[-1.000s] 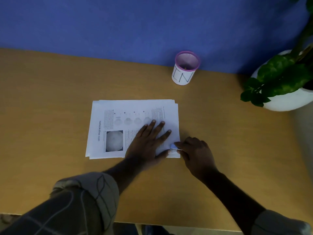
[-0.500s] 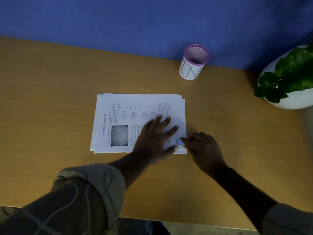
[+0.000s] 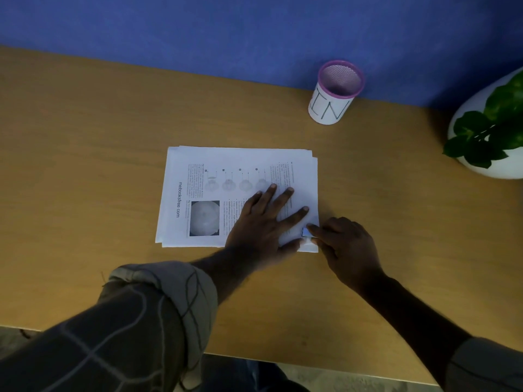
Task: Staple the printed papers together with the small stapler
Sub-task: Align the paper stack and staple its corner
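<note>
A stack of printed papers (image 3: pixel 198 176) lies flat on the wooden desk (image 3: pixel 85 165), with text, small diagrams and a round grey picture on the top sheet. My left hand (image 3: pixel 260 222) rests palm down on the right half of the stack, fingers spread. My right hand (image 3: pixel 348 247) is closed around a small light-blue stapler (image 3: pixel 306 232) at the stack's near right corner. Only the stapler's tip shows between my fingers; the rest is hidden by the hand.
A white mesh pen cup (image 3: pixel 334 94) with a purple rim stands at the back by the blue wall. A white pot with a green plant (image 3: pixel 489 131) sits at the far right. The desk's front edge runs below my forearms.
Both hands stay in place on the papers and the stapler. Only the camera view has shifted slightly, sliding the scene a little to the right.
</note>
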The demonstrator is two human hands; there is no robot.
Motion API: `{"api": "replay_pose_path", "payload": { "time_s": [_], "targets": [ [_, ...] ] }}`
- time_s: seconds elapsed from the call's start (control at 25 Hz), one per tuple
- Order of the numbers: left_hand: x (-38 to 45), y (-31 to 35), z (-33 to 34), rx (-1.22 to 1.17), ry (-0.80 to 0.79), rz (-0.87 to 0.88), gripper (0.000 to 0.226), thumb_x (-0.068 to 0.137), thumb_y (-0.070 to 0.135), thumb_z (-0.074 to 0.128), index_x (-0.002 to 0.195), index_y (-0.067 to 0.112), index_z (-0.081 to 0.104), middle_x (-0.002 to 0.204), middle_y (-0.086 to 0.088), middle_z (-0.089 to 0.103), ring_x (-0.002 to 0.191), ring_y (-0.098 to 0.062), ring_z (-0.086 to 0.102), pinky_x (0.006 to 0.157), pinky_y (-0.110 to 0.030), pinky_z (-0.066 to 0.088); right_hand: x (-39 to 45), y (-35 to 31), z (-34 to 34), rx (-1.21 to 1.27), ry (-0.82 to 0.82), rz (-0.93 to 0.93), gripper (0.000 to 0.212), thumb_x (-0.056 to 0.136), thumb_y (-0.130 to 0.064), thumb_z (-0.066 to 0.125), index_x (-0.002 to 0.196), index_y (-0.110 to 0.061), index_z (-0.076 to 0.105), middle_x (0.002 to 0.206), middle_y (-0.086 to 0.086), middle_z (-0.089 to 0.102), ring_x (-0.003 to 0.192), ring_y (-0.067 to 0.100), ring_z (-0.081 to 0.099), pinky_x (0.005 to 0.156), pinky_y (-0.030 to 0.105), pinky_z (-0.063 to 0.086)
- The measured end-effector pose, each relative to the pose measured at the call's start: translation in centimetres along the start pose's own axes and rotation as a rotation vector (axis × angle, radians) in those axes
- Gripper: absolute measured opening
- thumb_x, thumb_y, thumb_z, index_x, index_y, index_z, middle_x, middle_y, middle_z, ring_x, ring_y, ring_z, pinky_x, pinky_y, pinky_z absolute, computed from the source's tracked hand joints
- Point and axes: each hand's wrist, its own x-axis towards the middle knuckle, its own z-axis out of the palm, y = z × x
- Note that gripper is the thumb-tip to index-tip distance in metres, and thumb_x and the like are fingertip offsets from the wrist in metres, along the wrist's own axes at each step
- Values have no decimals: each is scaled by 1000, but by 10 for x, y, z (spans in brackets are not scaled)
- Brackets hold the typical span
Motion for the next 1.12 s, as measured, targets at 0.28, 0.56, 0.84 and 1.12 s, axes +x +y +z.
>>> {"api": "replay_pose_path", "payload": {
  "time_s": [0.28, 0.56, 0.84, 1.12],
  "targets": [
    [1, 2, 0, 6, -11, 1, 67, 94, 69, 32, 153, 39, 32, 168, -7, 21, 154, -36, 16, 122, -55, 18, -5, 0, 4, -15, 10, 11, 31, 81, -14, 75, 112, -9, 71, 87, 10, 70, 69, 23, 63, 59, 33, 52],
    [2, 0, 0, -3, -19, -6, 67, 92, 69, 34, 153, 39, 32, 168, -6, 20, 155, -36, 14, 122, -55, 19, -5, -12, 11, -22, 75, 31, 32, 79, -12, 77, 109, -8, 71, 82, 8, 69, 65, 21, 61, 61, 28, 45],
    [1, -1, 3, 5, -11, -9, 68, 93, 70, 34, 153, 39, 31, 168, -6, 20, 155, -34, 14, 123, -54, 18, 2, -15, 3, 109, 10, 156, 29, 86, -20, 73, 114, -15, 71, 89, 6, 72, 71, 19, 65, 63, 28, 50],
    [1, -2, 5, -6, 14, -7, 67, 93, 70, 35, 153, 41, 32, 168, -5, 21, 155, -34, 15, 123, -53, 19, 13, -15, -1, 453, -122, 471, 10, 90, -35, 64, 97, -29, 67, 81, -15, 68, 69, 3, 63, 63, 32, 58]
  ]
}}
